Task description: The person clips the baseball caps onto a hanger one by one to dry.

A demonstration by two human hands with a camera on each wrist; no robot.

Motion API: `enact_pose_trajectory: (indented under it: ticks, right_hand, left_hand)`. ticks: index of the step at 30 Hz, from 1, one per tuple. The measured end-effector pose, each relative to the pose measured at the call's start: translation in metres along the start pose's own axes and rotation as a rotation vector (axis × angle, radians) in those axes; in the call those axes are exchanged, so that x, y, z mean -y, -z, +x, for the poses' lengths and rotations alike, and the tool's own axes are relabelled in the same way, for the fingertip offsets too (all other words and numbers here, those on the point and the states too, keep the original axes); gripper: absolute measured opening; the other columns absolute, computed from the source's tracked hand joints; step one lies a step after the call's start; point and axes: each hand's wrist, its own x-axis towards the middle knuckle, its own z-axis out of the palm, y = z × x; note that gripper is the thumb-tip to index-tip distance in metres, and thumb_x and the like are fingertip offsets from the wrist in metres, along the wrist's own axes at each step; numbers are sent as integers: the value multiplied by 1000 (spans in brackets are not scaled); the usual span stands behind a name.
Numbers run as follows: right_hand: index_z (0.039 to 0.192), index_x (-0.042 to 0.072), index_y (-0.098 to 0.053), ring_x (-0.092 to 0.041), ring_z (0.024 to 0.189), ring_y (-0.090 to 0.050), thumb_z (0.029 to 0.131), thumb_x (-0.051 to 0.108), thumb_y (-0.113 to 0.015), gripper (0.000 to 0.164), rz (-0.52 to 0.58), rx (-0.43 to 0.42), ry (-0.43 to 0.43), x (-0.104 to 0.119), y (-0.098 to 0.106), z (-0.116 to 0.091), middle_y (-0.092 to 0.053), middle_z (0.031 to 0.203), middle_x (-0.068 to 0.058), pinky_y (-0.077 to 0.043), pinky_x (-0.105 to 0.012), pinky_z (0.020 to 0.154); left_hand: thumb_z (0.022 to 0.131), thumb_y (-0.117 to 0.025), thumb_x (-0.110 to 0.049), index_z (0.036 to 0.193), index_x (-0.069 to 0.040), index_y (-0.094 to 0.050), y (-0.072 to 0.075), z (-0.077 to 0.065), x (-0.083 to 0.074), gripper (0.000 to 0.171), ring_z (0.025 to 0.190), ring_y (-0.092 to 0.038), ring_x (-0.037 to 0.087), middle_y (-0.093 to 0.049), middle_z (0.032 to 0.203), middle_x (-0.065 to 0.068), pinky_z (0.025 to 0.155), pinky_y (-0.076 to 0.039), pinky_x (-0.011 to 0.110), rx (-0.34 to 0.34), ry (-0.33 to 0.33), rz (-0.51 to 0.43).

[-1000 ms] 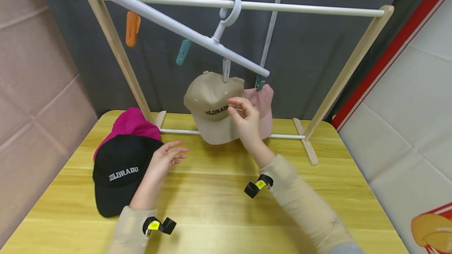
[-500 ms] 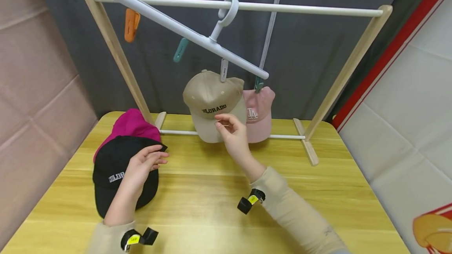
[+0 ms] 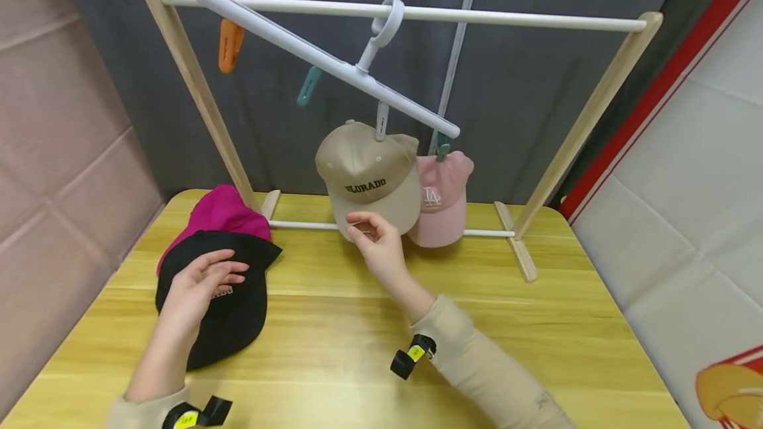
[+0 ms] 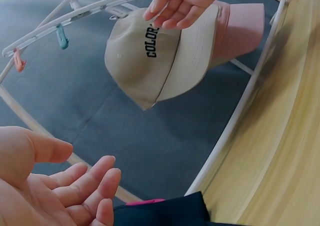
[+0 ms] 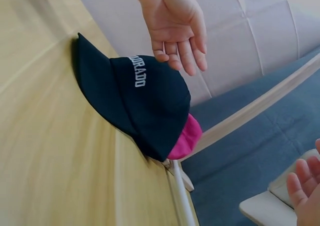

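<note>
My left hand [image 3: 199, 283] hovers over the black cap [image 3: 238, 323], fingers relaxed and nothing held. That cap lies on the table, overlapping a magenta cap [image 3: 223, 214] behind it. In front of the beige cap's brim floats my right hand [image 3: 381, 250], loosely bent and holding nothing. The beige cap [image 4: 135, 61] and a pink cap [image 3: 441, 200] hang from a white hanger [image 3: 322, 58], held by a grey clip [image 3: 382, 121] and a green clip [image 3: 443, 147]. An orange clip [image 3: 230, 45] and a teal clip [image 3: 308, 86] on the hanger hold nothing.
The hanger hooks over the white top bar [image 3: 507, 17] of a wooden-legged rack [image 3: 587, 124]. A low bar [image 3: 304, 224] crosses the rack's base on the wooden table [image 3: 477, 356]. A grey curtain [image 3: 524, 85] hangs behind.
Both hands have moved left and down, the left one from beside the black cap to above it, the right one away from the pink cap. The hanging caps have swung slightly right.
</note>
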Motion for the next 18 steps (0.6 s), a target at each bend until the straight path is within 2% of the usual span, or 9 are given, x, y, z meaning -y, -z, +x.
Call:
enact_pose_trajectory:
  ticks: [3, 6, 8, 10, 13, 15, 18]
  right_hand:
    - [101, -15, -56, -34, 88, -55, 82, -9, -57, 19, -3, 26, -24, -4, -4, -3, -56, 100, -30, -46, -20, 73]
    - [101, -15, -56, -34, 88, -56, 83, -8, -57, 20, -9, 52, -57, -7, -9, -6, -58, 100, -28, -46, -20, 73]
    - [102, -14, -56, -34, 88, -56, 83, -7, -58, 20, -19, 66, -82, -9, -11, -9, -59, 101, -25, -47, -21, 74]
    - [103, -13, -57, -33, 89, -56, 83, -5, -58, 21, -33, 83, -104, -11, -14, -12, -60, 102, -22, -47, -22, 74]
    - [104, -11, -58, -31, 90, -56, 84, -3, -58, 21, -48, 106, -135, -15, -18, -17, -60, 103, -20, -47, -22, 75]
    - [104, -10, -58, -31, 90, -57, 84, -2, -58, 21, -52, 117, -158, -18, -20, -20, -60, 104, -20, -47, -22, 74]
    - [103, -7, -60, -31, 89, -57, 84, -2, -59, 20, -59, 120, -193, -20, -24, -24, -61, 102, -18, -47, -22, 73]
  left_hand:
    - [94, -47, -21, 123, 4, -41, 8, 0, 8, 39, 82, -62, 14, -65, 96, -1, 68, -47, 24, -9, -9, -43]
    - [94, -49, -18, 124, 4, -42, 22, 5, 29, 38, 81, -63, 17, -65, 96, 5, 67, -47, 24, -22, -26, -127]
    - [94, -48, -19, 124, 2, -43, 32, 8, 43, 38, 82, -62, 18, -65, 99, 7, 67, -47, 24, -25, -36, -144]
    - [94, -48, -19, 124, 2, -44, 37, 5, 42, 37, 83, -62, 19, -65, 99, 7, 68, -47, 22, -34, -36, -140]
    - [94, -47, -21, 121, -1, -44, 37, -5, 24, 34, 81, -62, 15, -65, 97, 0, 69, -47, 19, -44, -34, -116]
    - [94, -47, -19, 118, -3, -45, 37, -12, 12, 29, 80, -62, 13, -65, 94, -3, 68, -46, 17, -60, -28, -133]
    - [94, -48, -16, 115, -7, -47, 42, -16, 13, 23, 78, -62, 10, -66, 92, -5, 67, -45, 16, -81, -33, -204]
